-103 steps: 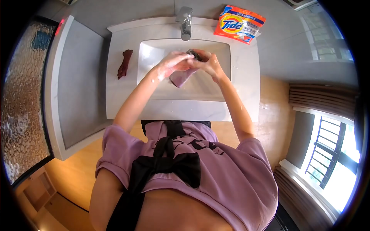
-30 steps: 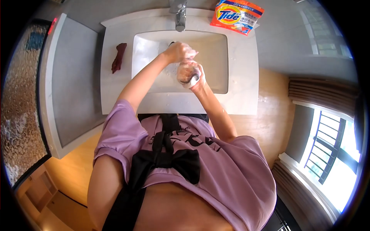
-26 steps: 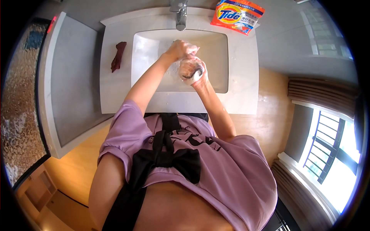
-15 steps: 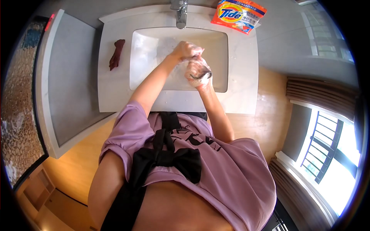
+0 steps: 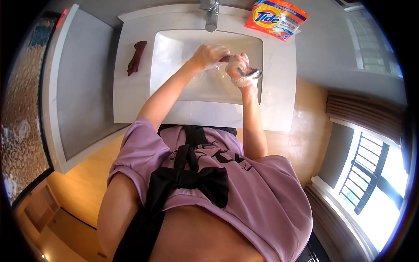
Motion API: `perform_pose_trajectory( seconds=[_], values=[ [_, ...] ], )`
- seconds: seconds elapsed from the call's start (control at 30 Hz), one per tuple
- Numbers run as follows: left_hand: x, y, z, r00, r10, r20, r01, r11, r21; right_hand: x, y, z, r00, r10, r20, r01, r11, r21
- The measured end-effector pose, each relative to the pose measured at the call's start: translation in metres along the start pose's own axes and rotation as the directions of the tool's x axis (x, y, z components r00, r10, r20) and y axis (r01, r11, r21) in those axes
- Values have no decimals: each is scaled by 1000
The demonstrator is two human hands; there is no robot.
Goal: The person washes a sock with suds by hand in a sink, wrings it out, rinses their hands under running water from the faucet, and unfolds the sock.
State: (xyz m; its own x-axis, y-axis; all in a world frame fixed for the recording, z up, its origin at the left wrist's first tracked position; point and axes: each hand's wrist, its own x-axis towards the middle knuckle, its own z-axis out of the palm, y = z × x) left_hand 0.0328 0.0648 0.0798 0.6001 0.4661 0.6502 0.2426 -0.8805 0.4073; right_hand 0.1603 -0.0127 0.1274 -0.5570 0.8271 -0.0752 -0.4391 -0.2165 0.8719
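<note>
Over the white sink [image 5: 163,48], both hands grip a small soapy cloth item, apparently a sock [image 5: 224,58]. A maroon stretch of it shows between them, and a dark, foam-covered end hangs out by the right wrist. My left hand [image 5: 210,56] is closed around one part. Foam coats my right hand [image 5: 238,66], whose fingers are wrapped round the other part. A similar dark maroon sock [image 5: 137,58] lies crumpled on the counter left of the basin.
A chrome faucet [image 5: 211,17] stands at the back of the sink. An orange Tide detergent bag [image 5: 277,19] lies at the counter's [image 5: 279,105] back right corner. A grey panel with a pale edge [image 5: 56,109] is on the left. A barred window [image 5: 364,166] is at the right.
My hands have moved apart, the right one going right and up, so a maroon stretch of the sock now shows between them. The dark end now sticks out farther right.
</note>
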Motion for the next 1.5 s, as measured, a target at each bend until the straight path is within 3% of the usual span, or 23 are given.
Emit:
perform_pose_trajectory(
  seconds=[0.23,0.3,0.53,0.63,0.7,0.8,0.9,0.97,1.0,1.03,1.07,1.1,1.13,1.17,1.2,1.23,1.27,1.3,1.33,1.37,1.4,1.47,1.5],
  values=[
    [-7,0,5,990,-140,-21,141,990,11,3,4,2,999,-19,-40,20,999,34],
    [-5,-6,4,982,-179,65,178,984,19,3,5,4,999,-28,-31,29,999,18],
    [-3,-13,12,980,-190,54,184,977,111,8,1,14,999,-39,-25,39,999,29],
    [-9,-9,13,960,-256,115,237,959,159,10,-13,16,992,-93,-79,99,993,68],
    [-12,-8,10,916,-281,286,256,959,122,13,-22,16,982,-141,-123,151,986,76],
    [-12,0,7,828,-397,395,371,917,142,12,-28,16,956,-248,-158,250,968,-7],
    [-19,0,2,860,-304,411,301,951,76,13,-29,18,911,-301,-280,274,952,-134],
    [-22,5,-1,849,-330,413,296,944,146,8,-23,15,924,-233,-303,115,925,-362],
    [-21,7,-4,839,-353,414,289,934,210,8,-24,10,927,-227,-299,109,925,-365],
    [-22,6,-3,842,-350,411,284,935,213,5,-29,0,917,-363,-167,178,745,-643],
    [-27,5,1,870,-373,323,334,927,171,0,-37,-10,893,-450,2,243,479,-844],
    [-29,4,3,888,-398,232,378,917,124,-5,-48,-19,851,-517,88,269,286,-920],
    [-26,5,3,889,-396,230,376,918,125,-5,-49,-23,853,-515,91,270,284,-920],
    [-25,6,5,757,-584,293,602,798,35,-3,-51,-31,681,-644,348,208,-285,-936],
    [-25,8,6,579,-725,374,790,612,-36,-3,-47,-36,517,-579,631,-10,-741,-671],
    [-25,7,7,575,-725,378,792,610,-34,-8,-43,-41,494,-297,817,-217,-952,-215],
    [-24,7,9,513,-720,467,857,463,-226,-9,-41,-41,493,-305,815,-223,-950,-220],
    [-21,7,8,462,-690,557,879,275,-390,-8,-39,-38,513,-81,855,-304,-948,93],
    [-18,8,6,429,-638,639,856,60,-514,-5,-40,-35,551,145,822,-365,-844,394],
    [-17,11,3,418,-567,709,859,-6,-511,-2,-56,-36,625,124,771,-412,-787,460],
    [-12,15,-4,419,-569,707,860,-2,-510,1,-58,-29,623,127,772,-409,-789,459],
    [-5,21,-15,394,-346,851,834,-255,-490,5,-62,-18,597,318,737,-273,-783,558],
    [-6,18,-15,404,-280,871,844,-251,-473,6,-57,-7,608,396,688,-282,-703,653]
  ],
)
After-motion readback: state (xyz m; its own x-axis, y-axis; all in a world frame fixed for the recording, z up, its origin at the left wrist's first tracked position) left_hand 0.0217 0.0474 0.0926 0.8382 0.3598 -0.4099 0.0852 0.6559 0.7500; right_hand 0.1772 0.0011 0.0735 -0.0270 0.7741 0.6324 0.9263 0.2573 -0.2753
